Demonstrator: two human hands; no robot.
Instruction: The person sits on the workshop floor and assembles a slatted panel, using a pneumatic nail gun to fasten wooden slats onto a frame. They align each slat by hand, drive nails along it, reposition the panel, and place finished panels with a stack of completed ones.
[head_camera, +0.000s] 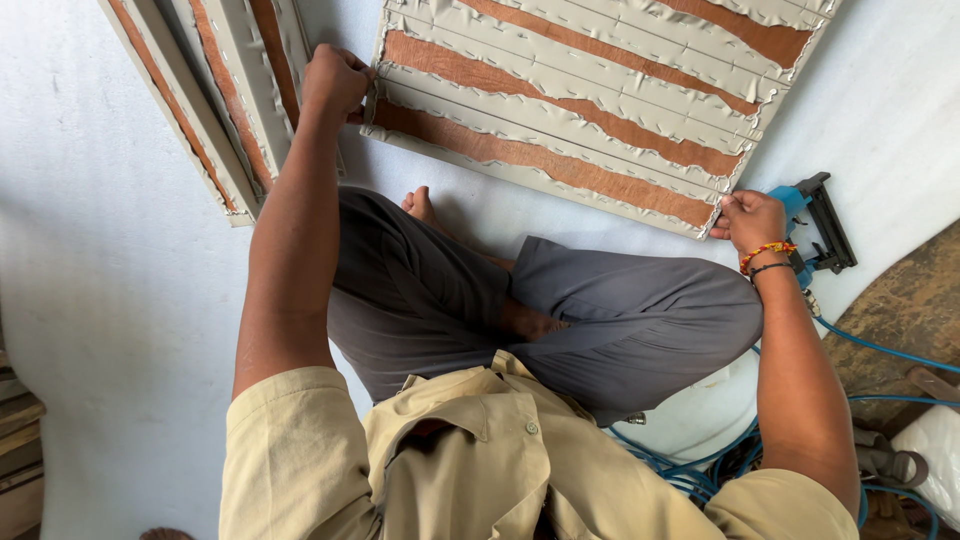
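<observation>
— Brown-and-cream panel, is that what both hands are on?
— Yes. The left hand has its grip clamped on the panel's near left corner, fingers curled tight over the edge. The right hand has its grip closed on the near right corner, thumb on top.
— Where does the panel lie?
— Flat on the pale floor, just beyond the person's crossed legs, tilted so the right corner sits closer to the body.
— What is on it?
— Cream slats with strips of reddish-brown board showing between them.
— And around it?
— A second slatted panel lies to the left, just beside the left hand. A blue and black nail gun rests right behind the right hand, and blue hoses trail past the right forearm.
</observation>
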